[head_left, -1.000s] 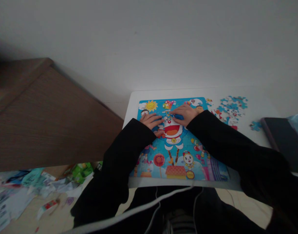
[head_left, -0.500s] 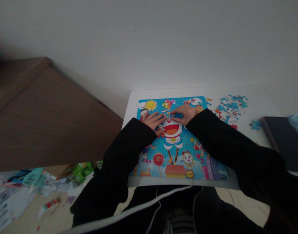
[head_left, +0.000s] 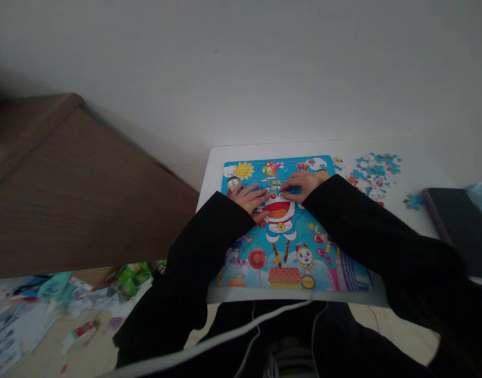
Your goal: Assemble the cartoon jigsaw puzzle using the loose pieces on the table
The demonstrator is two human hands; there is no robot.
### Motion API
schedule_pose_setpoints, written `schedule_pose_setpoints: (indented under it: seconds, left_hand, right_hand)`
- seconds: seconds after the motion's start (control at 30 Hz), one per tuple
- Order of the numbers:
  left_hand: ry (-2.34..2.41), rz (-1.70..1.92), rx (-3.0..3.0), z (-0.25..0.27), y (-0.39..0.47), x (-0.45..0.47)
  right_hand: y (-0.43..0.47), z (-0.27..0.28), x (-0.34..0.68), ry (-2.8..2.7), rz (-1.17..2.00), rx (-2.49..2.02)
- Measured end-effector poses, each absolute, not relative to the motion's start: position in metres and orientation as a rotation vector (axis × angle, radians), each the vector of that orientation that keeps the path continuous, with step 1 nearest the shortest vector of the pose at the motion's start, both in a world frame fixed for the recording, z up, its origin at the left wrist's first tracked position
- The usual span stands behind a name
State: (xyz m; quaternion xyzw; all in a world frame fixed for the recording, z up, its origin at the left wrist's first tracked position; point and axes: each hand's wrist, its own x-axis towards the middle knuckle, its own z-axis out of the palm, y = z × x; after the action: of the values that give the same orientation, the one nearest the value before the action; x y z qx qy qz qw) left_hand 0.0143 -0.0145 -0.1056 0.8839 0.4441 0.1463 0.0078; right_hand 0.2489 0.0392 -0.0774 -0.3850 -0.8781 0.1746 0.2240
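A colourful jigsaw puzzle (head_left: 278,247) with a big blue-and-white cartoon cat lies on the white table, mostly assembled. Across its left part, beside the cat's face, my left hand (head_left: 249,200) rests palm down with fingers spread, holding nothing. My right hand (head_left: 305,185) is over the upper middle, its thumb and forefinger pinched by the top of the cat's face. They are closed on a puzzle piece, which the fingers largely hide.
Loose puzzle pieces (head_left: 377,173) are heaped right of the puzzle, and a single blue piece (head_left: 413,201) lies near a dark flat box (head_left: 459,231). A brown wooden cabinet (head_left: 95,199) stands left. A white cable (head_left: 225,336) crosses my lap. Bags and papers litter the floor (head_left: 87,315).
My right hand has shifted slightly right and down, uncovering the balloon picture above it. My left hand stays almost in place, fingers still spread.
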Motion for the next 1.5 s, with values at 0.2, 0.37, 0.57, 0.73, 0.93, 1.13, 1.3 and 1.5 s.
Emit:
schedule_pose_setpoints:
  seconds: [0.2,0.37,0.57,0.73,0.93,1.13,1.3,1.5]
  left_hand:
    - [1.425,0.448,2.756,-0.103,-0.016,0.014]
    - [1.454,0.387,2.728,-0.101,-0.015,0.015]
    - [1.483,0.383,2.730,-0.092,-0.020,0.016]
    - [1.495,0.364,2.733,-0.089,-0.020,0.017]
    - [1.483,0.369,2.720,-0.082,-0.024,0.017]
    - [1.493,0.380,2.713,-0.088,-0.021,0.016]
    - [1.510,0.393,2.715,-0.099,-0.016,0.015]
    - [1.501,0.390,2.728,-0.102,-0.017,0.014]
  right_hand:
    - [0.038,-0.079,0.249,-2.431,0.447,-1.018]
    - [0.037,-0.080,0.245,-2.410,0.399,-1.078]
    - [0.040,-0.078,0.242,-2.357,0.397,-1.133]
    - [0.045,-0.078,0.241,-2.357,0.429,-1.176]
    - [0.046,-0.080,0.241,-2.339,0.409,-1.187]
    - [0.045,-0.081,0.242,-2.341,0.383,-1.180]
    - [0.045,-0.080,0.242,-2.345,0.403,-1.171]
    - [0.043,-0.080,0.245,-2.360,0.418,-1.095]
